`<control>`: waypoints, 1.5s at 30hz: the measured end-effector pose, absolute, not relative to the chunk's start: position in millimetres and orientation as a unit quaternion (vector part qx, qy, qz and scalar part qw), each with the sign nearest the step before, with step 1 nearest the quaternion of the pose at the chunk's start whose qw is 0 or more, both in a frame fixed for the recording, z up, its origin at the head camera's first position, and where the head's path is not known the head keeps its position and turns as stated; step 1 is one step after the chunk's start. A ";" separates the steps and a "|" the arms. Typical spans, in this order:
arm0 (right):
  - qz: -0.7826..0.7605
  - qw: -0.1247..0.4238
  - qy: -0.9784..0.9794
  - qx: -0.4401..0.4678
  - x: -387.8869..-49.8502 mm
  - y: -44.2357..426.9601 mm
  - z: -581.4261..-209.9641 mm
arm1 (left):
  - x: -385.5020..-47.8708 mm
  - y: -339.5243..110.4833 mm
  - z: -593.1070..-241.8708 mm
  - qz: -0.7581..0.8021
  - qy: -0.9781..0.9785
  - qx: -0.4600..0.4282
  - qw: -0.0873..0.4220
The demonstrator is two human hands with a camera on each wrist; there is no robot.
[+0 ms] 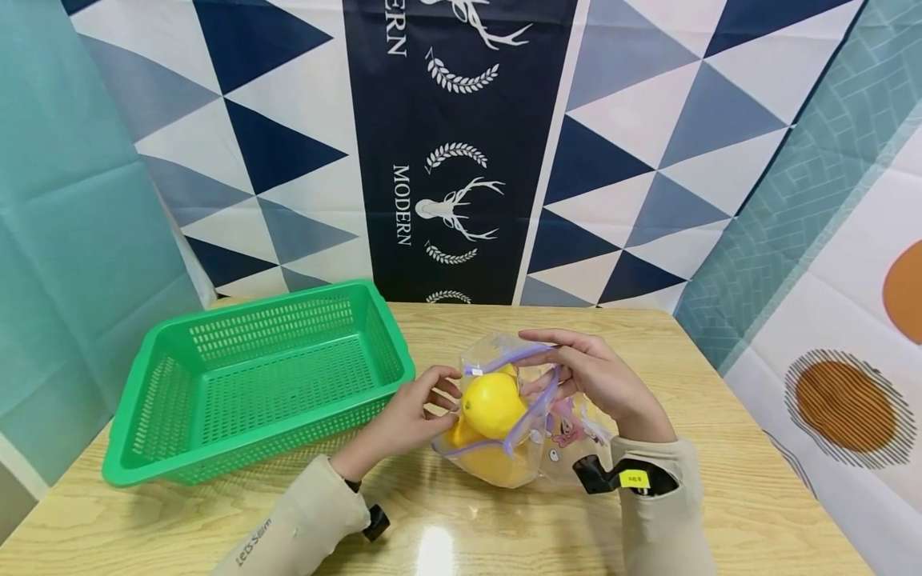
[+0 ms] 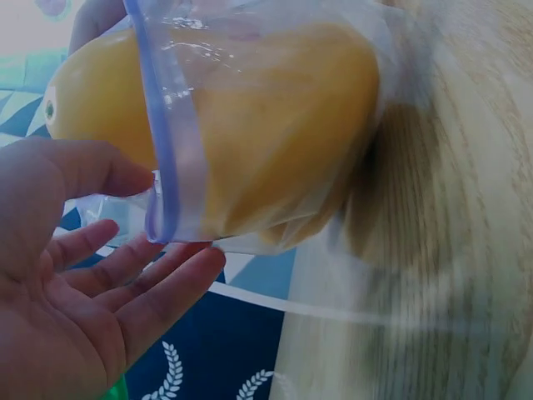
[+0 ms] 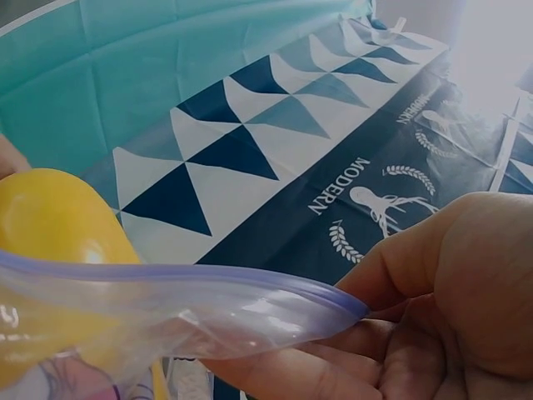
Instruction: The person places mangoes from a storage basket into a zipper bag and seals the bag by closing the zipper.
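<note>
A clear bag [image 1: 497, 472] with a purple zip edge [image 2: 162, 125] lies on the table, its mouth spread apart. In the mouth sits a yellow, lemon-like fruit [image 1: 493, 406], with more yellow-orange fruit showing through the plastic beneath. My left hand [image 1: 414, 412] pinches the bag's edge between thumb and fingers on the left side. On the right, my right hand [image 1: 587, 372] grips the opposite edge; the right wrist view shows its thumb [image 3: 387, 262] against the purple strip [image 3: 250, 279] and fingers under the plastic. Pink printing shows on the bag [image 1: 569, 428].
A green plastic basket [image 1: 288, 424] with perforated sides stands to the left of the bag, with no items visible inside. The wooden table [image 1: 432, 520] meets a patterned cloth backdrop [image 1: 461, 264] at the back, with more cloth hanging at both sides.
</note>
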State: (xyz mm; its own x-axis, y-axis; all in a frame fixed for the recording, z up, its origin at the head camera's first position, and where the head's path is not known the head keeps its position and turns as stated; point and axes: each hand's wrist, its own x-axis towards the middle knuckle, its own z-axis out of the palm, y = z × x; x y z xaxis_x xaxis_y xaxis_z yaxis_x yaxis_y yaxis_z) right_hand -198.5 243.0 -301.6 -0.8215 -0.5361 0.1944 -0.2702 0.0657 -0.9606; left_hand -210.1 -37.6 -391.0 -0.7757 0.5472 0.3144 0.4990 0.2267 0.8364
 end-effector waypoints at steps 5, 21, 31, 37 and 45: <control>-0.622 0.108 0.723 -0.280 -198.7 243.0 -301.5 | -210.8 -37.8 -395.1 0.523 0.785 0.330 0.029; -0.656 0.097 0.688 -0.294 -198.2 246.8 -300.2 | -213.5 -43.5 -384.1 0.614 0.728 0.298 0.069; -0.673 0.094 0.665 -0.310 -199.1 246.5 -299.7 | -216.2 -50.0 -372.4 0.700 0.660 0.250 0.110; -0.686 0.091 0.642 -0.329 -199.4 247.3 -299.0 | -215.9 -54.9 -366.0 0.730 0.630 0.233 0.123; -0.702 0.092 0.612 -0.352 -200.9 247.2 -299.9 | -214.0 -58.0 -355.2 0.771 0.585 0.225 0.114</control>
State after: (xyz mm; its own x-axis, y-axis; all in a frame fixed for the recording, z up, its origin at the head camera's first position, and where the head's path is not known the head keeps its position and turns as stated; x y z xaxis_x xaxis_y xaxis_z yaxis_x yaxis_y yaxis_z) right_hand -200.9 247.2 -299.9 -0.7346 -0.5608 0.3818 -0.3019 -0.2337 -0.9242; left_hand -214.0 -58.0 -355.2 -0.8728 0.4392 0.2128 0.0868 -0.2895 0.9532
